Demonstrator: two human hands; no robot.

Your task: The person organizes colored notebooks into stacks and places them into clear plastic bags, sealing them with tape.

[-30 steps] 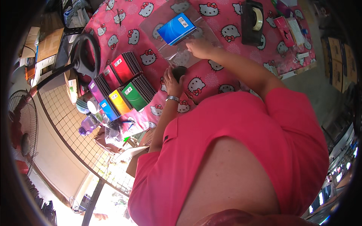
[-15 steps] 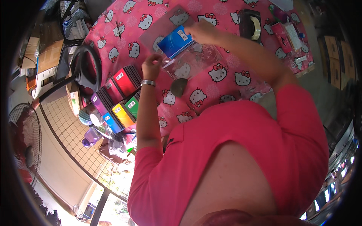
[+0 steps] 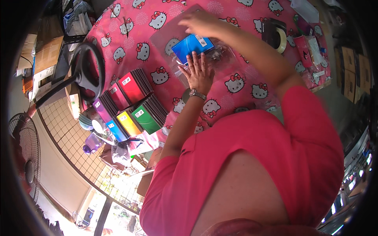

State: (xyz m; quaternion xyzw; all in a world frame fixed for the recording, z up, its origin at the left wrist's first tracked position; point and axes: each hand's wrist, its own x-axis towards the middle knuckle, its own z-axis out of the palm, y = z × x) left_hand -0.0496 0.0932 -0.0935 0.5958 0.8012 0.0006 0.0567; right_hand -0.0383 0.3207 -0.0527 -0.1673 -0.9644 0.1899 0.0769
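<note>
A blue spiral notebook (image 3: 193, 46) lies inside a clear plastic bag (image 3: 167, 37) on the pink cat-patterned tablecloth (image 3: 252, 72). My left hand (image 3: 199, 72), with a watch on the wrist, rests flat with fingers spread on the bag at the notebook's near edge. Beyond the notebook, my right hand (image 3: 201, 23) pinches the far edge of the bag. A small dark round object (image 3: 185, 95) peeks out beside my left wrist.
Stacks of red, purple, blue, yellow and green spiral notebooks (image 3: 132, 104) stand at the table's left edge. A tape dispenser (image 3: 275, 35) and pink packets (image 3: 309, 49) sit at the far right. A black fan base (image 3: 88, 69) and a pedestal fan (image 3: 23, 157) are at left.
My left hand left the dark round object and moved up to lie flat on the bag by the notebook. My right hand shifted to the bag's far edge.
</note>
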